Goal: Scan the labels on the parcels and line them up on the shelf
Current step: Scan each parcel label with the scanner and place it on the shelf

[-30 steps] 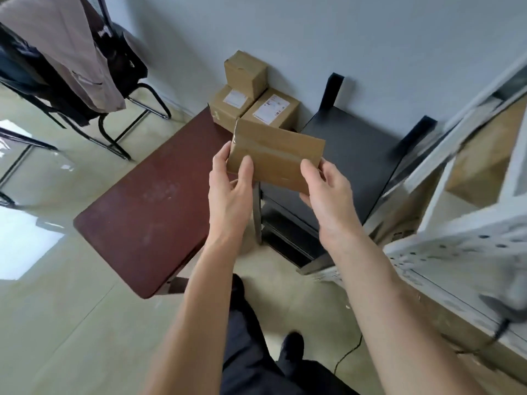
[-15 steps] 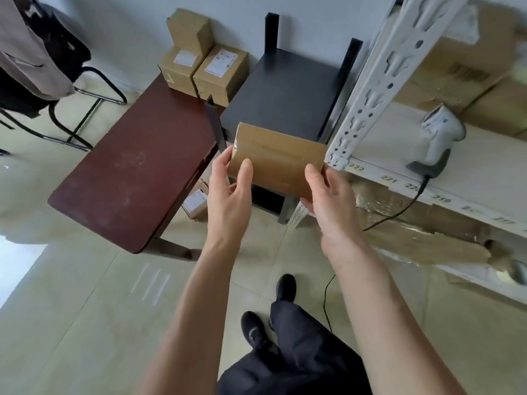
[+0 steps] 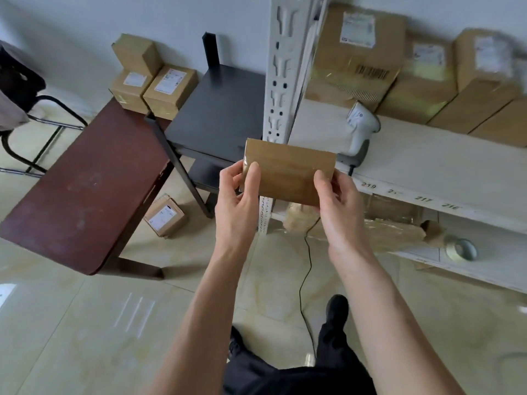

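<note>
Before the white shelf [image 3: 427, 163], both hands' fingers [image 3: 252, 178] grip a raised parcel [image 3: 288, 173].

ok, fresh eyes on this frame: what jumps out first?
The flat brown parcel at centre, held up at its two ends by the left hand and right hand. Just behind it, a white barcode scanner lies on the white shelf, with a row of labelled boxes along the back.

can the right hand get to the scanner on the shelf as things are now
Probably not yet: the right hand and left hand both grip the parcel. The scanner lies on the open shelf just beyond, nothing blocking it, so the right hand would need to let go first.
</note>
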